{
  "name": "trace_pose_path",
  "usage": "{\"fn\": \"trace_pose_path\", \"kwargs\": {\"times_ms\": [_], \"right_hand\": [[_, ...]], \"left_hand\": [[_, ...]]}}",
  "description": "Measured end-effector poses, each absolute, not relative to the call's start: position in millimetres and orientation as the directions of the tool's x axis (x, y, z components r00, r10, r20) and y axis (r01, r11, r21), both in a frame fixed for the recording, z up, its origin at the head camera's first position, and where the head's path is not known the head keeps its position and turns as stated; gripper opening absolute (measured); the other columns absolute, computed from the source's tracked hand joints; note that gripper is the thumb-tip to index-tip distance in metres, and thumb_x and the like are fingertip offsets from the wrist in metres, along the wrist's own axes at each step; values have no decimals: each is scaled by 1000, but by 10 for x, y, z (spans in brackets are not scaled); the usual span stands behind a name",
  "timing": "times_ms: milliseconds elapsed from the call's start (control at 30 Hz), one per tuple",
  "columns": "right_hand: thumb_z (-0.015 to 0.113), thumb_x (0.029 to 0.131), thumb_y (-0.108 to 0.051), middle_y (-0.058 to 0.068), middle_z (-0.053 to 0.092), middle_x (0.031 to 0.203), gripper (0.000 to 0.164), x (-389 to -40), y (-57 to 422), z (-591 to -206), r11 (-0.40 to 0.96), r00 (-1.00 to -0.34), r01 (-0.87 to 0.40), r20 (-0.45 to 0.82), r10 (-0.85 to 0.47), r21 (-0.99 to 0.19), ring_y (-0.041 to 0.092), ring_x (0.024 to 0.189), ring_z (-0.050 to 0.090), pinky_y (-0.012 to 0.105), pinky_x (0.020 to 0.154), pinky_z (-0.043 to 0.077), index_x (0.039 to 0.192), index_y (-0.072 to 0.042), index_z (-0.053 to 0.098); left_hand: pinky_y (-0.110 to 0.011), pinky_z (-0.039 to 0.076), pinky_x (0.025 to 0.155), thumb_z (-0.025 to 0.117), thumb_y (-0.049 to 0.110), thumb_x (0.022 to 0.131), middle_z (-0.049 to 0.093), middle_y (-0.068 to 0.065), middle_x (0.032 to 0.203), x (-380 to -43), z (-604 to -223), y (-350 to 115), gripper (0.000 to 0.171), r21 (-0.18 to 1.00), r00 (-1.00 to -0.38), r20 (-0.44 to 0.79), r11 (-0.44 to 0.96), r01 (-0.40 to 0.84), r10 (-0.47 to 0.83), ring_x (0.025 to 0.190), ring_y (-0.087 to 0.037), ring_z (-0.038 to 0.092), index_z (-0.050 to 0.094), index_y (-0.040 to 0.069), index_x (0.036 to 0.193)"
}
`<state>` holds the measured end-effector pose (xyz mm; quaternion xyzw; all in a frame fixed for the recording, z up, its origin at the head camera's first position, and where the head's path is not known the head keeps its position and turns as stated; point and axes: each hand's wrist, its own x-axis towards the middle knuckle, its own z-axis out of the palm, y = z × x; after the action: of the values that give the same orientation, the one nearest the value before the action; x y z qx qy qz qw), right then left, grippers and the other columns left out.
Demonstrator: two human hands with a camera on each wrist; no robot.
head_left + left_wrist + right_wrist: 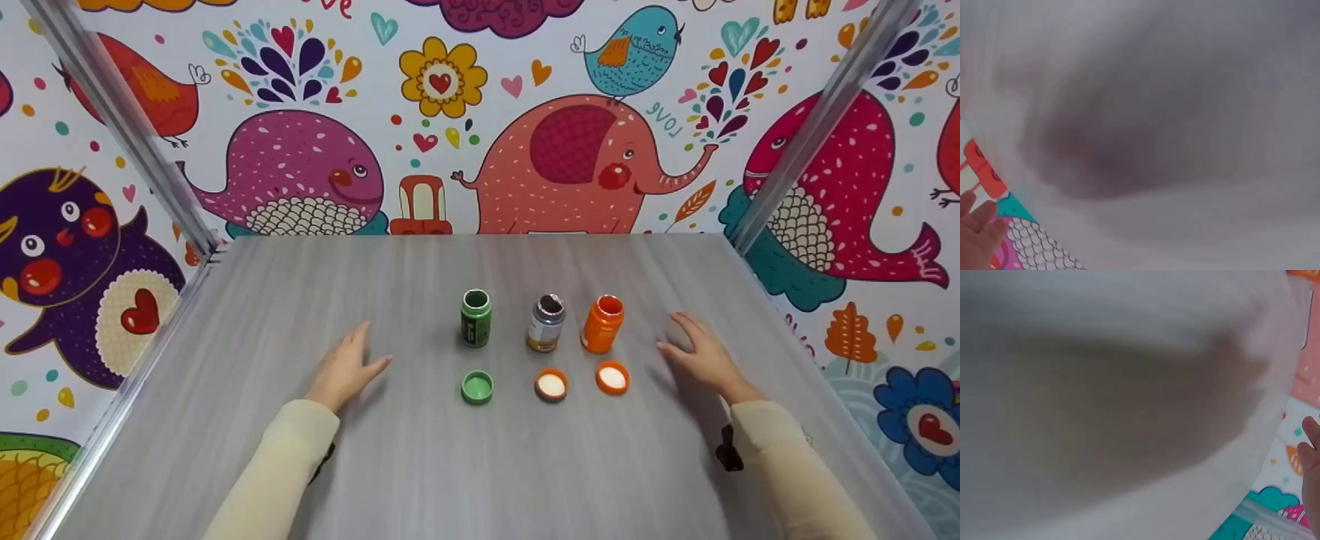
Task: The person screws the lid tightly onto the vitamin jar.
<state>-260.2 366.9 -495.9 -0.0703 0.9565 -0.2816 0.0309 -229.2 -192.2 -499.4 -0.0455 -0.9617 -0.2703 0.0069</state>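
Three uncapped paint bottles stand upright in a row on the table: a green bottle, a grey bottle and an orange bottle. In front of them lie a green cap, an orange-rimmed cap with a pale inside, and another orange cap. My left hand is left of the green bottle, fingers extended, touching no bottle. To the right of the orange bottle, my right hand has its fingers loosely spread and holds nothing. Only fingers show at the edges of both wrist views.
A grey wood-grain table fills the lower part of the head view. Metal posts rise at its back corners. Behind stands a wall printed with cartoon animals.
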Motion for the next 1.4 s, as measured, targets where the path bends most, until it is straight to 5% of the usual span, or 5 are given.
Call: {"fn": "trace_pose_path", "kwargs": {"times_ms": [267,467,833,1167,1400], "right_hand": [[63,86,-28,22,43,130,57,-2499,3352,-5107,760,-971,-232,186,-148,-606,38,113,44,58,93,36,130,2,43],[71,78,-10,21,53,117,47,-2428,3078,-5178,702,-897,-422,377,-232,-574,35,103,53,53,87,42,119,6,53],[70,79,-11,17,53,123,46,-2357,2627,-5173,631,-904,-428,303,-301,-648,32,113,50,50,97,37,120,3,54],[70,80,-13,18,57,116,46,-2332,2403,-5183,581,-854,-520,356,-380,-626,31,104,55,50,91,42,119,5,54],[69,81,-17,20,57,113,45,-2325,2331,-5205,562,-842,-537,357,-405,-630,30,101,54,50,87,44,118,5,54]], "left_hand": [[-49,31,103,61,23,88,37,-25,139,-2356,-5034,-1542,67,601,-997,6,796,65,77,126,-39,37,28,-1,141],[-45,30,105,63,23,86,37,-21,140,-2511,-5026,-1229,68,711,-996,22,699,75,85,128,-35,36,29,-1,140],[-44,30,105,69,19,82,38,-21,139,-2695,-5057,-756,73,859,-998,19,510,48,61,128,-34,36,29,-2,140],[-43,27,107,71,16,80,36,-21,141,-2808,-5035,-537,75,892,-1000,-17,452,-25,-21,131,-33,32,29,-1,141],[-42,34,102,71,13,79,49,-19,130,-2821,-5023,-422,62,912,-997,38,411,8,-65,123,-31,43,42,-1,131]]}}
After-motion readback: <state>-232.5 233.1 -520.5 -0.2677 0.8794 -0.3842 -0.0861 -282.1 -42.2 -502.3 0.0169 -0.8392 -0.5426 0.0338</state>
